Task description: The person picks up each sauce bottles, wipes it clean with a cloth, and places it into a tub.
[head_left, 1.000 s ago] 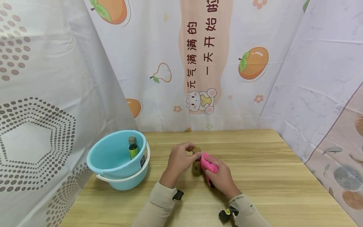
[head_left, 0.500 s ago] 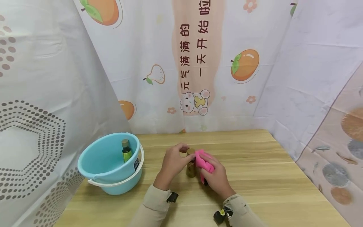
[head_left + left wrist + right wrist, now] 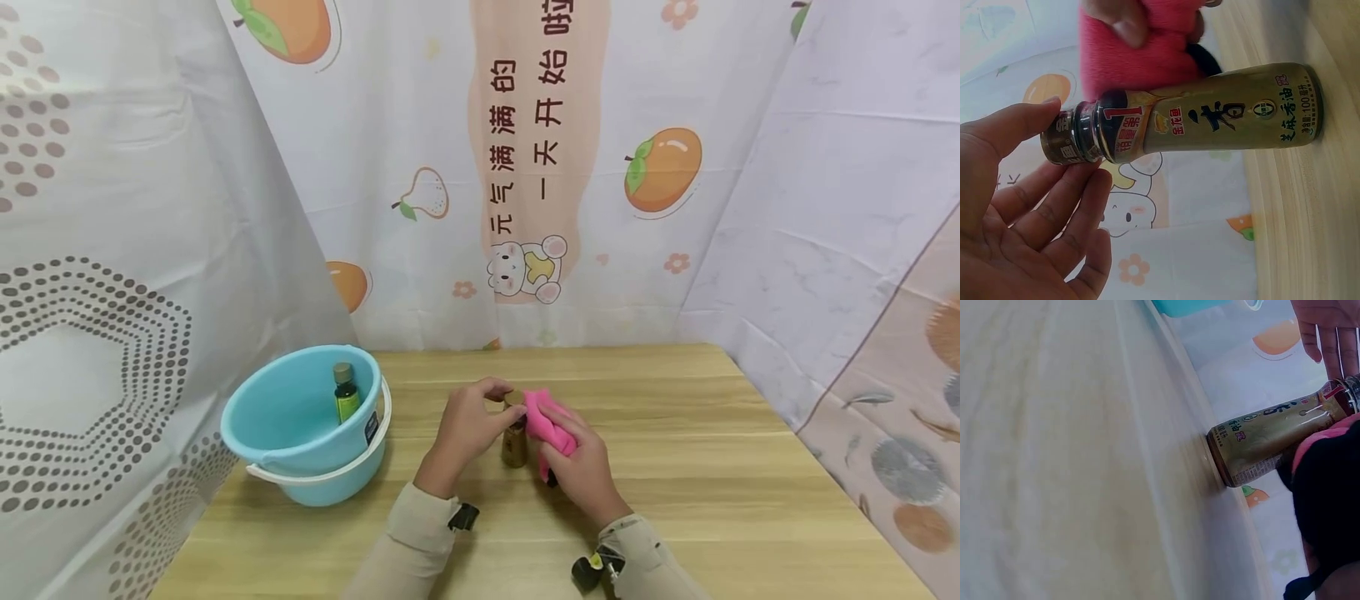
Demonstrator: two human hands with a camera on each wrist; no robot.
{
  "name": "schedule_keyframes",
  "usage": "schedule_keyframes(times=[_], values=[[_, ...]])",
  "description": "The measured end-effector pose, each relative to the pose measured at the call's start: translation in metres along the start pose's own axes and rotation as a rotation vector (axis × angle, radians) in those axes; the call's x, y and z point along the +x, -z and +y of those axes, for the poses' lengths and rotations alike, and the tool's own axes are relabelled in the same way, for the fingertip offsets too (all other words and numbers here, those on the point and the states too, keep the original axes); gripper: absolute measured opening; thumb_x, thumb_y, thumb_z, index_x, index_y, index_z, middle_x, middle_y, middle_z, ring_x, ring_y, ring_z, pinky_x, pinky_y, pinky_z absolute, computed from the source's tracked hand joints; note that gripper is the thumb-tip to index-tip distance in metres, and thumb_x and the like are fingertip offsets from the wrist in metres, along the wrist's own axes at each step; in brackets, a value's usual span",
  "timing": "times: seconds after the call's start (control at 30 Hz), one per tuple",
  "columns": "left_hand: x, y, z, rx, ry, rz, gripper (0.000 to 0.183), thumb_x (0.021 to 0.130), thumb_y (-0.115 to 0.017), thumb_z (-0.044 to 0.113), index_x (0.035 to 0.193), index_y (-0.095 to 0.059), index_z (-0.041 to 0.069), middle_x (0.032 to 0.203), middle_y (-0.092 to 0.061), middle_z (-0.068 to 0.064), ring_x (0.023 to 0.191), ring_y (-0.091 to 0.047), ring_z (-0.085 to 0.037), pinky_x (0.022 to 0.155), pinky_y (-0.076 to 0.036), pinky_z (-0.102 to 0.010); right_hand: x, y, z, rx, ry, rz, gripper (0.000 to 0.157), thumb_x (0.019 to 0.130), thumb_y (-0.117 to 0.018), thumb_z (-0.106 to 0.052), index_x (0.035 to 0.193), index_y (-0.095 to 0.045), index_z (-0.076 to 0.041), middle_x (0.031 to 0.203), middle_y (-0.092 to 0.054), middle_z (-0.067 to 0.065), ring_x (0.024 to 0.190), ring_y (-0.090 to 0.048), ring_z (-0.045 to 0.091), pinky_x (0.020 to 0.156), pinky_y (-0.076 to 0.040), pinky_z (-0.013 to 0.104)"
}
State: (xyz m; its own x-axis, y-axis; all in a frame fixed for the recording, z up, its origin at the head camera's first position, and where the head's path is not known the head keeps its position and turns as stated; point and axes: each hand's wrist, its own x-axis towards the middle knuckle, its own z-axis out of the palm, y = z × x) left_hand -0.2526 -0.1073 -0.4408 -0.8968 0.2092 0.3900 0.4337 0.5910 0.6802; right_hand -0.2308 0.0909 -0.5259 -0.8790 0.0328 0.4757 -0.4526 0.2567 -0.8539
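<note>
A small sesame oil bottle (image 3: 514,450) with a gold-brown label stands upright on the wooden table. My left hand (image 3: 467,429) pinches its brown cap (image 3: 1063,139) between thumb and fingers, the other fingers loosely bent beneath in the left wrist view. A fuzzy pink cloth (image 3: 546,423) is bunched in my right hand (image 3: 588,468), which holds it against the right side of the bottle near the neck and shoulder. A black part (image 3: 1335,500) hangs from the cloth and fills much of the right wrist view's right edge.
To the left stands a light blue bucket (image 3: 281,408) with a white handle (image 3: 337,471). Inside it is a dark bottle (image 3: 346,393) with a yellow-green label. A printed curtain (image 3: 450,275) hangs behind the table (image 3: 675,500).
The pink cloth in my right hand has moved up along the bottle toward its cap. My left hand keeps its pinch on the cap. The head view swung slightly and came back.
</note>
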Motion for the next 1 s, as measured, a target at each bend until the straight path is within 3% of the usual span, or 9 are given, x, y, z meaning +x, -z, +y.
schedule_keyframes(times=[0.13, 0.47, 0.7, 0.83, 1.0], values=[[0.002, -0.001, 0.0, 0.015, -0.01, 0.007, 0.033, 0.091, -0.081, 0.038, 0.116, -0.077, 0.018, 0.107, -0.078, 0.002, 0.105, -0.072, -0.016, 0.091, -0.059, -0.043, 0.002, 0.001, 0.003, -0.068, -0.029, -0.022, 0.055, 0.086, -0.08, -0.002, 0.133, -0.072, -0.028, 0.147, -0.059, -0.002, 0.115, -0.065, 0.019, 0.082, -0.059, 0.022], [0.001, 0.0, 0.002, 0.01, 0.005, 0.008, 0.031, 0.09, -0.082, 0.035, 0.115, -0.077, 0.017, 0.109, -0.078, 0.001, 0.105, -0.072, -0.019, 0.091, -0.058, -0.045, 0.002, 0.001, 0.01, -0.225, -0.108, -0.091, 0.054, 0.085, -0.081, -0.005, 0.134, -0.071, -0.024, 0.142, -0.064, 0.005, 0.119, -0.064, 0.021, 0.09, -0.056, 0.024], [0.001, -0.002, 0.002, 0.076, 0.005, 0.04, 0.038, 0.088, -0.082, 0.045, 0.114, -0.077, 0.019, 0.109, -0.077, 0.004, 0.104, -0.071, -0.015, 0.09, -0.058, -0.041, 0.001, 0.002, 0.01, -0.263, -0.145, -0.118, 0.055, 0.086, -0.082, -0.009, 0.135, -0.07, -0.028, 0.142, -0.064, 0.002, 0.117, -0.064, 0.018, 0.092, -0.055, 0.027], [0.001, -0.003, 0.004, 0.139, -0.005, 0.101, 0.047, 0.084, -0.082, 0.055, 0.112, -0.076, 0.018, 0.104, -0.074, 0.006, 0.099, -0.07, -0.014, 0.083, -0.057, -0.036, 0.0, 0.002, 0.009, -0.263, -0.152, -0.115, 0.056, 0.084, -0.081, -0.005, 0.135, -0.071, -0.028, 0.142, -0.064, 0.004, 0.113, -0.064, 0.019, 0.089, -0.055, 0.027], [0.0, -0.004, 0.005, 0.174, -0.022, 0.129, 0.044, 0.082, -0.082, 0.057, 0.103, -0.076, 0.019, 0.095, -0.072, 0.006, 0.09, -0.071, -0.015, 0.074, -0.056, -0.031, 0.001, 0.001, 0.008, -0.244, -0.149, -0.101, 0.056, 0.084, -0.08, -0.003, 0.134, -0.071, -0.026, 0.141, -0.064, 0.005, 0.107, -0.064, 0.018, 0.085, -0.055, 0.024]])
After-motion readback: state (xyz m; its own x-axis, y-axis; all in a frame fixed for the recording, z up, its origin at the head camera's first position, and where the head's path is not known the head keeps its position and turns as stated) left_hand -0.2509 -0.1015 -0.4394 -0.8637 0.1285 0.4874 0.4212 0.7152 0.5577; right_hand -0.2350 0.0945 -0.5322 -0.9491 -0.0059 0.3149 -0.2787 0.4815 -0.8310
